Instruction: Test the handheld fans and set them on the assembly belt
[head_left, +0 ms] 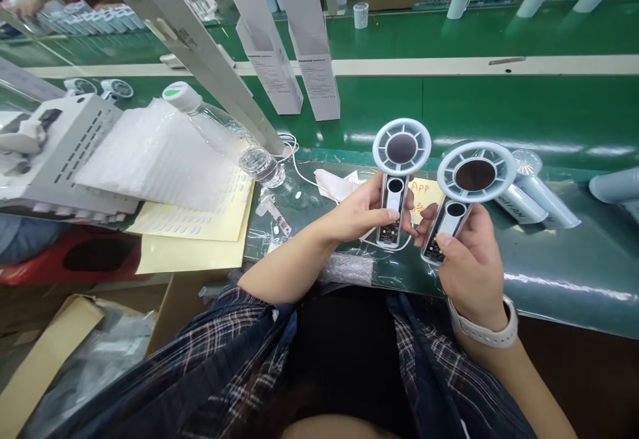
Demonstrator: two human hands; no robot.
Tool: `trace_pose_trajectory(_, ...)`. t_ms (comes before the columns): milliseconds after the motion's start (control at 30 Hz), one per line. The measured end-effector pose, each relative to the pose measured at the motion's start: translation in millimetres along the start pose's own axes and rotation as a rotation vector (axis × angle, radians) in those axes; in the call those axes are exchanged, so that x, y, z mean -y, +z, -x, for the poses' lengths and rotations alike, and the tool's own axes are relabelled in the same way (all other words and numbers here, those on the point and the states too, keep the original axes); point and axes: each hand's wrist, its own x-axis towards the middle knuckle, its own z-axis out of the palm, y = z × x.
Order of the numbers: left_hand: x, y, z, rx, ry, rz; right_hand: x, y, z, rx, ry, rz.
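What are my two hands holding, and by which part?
Your left hand holds one fan by its handle, thumb on the front; your right hand holds a second fan by its handle, thumb also on the front.

Right of the frame's centre, one fan (402,149) was held in the left hand (360,209) and, to its right, a second fan (476,176) in the right hand (474,266), with a note (423,189) behind and between them and more fans (556,203) laid farther right on the workbench (559,259). At the left, packing sheets (150,153) were placed partly over label sheets (192,253), with a bottle (224,130) near their right edge. In the upper middle, two boxes (319,86) were set side by side on the belt (379,103).
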Motion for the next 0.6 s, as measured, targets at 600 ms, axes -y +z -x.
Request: trace_pose_trajectory(600,10.5,-3.8,-6.3,-0.089,-0.026,0.057,-1.1,0.6,-2.6,-0.008,0.196,-0.17)
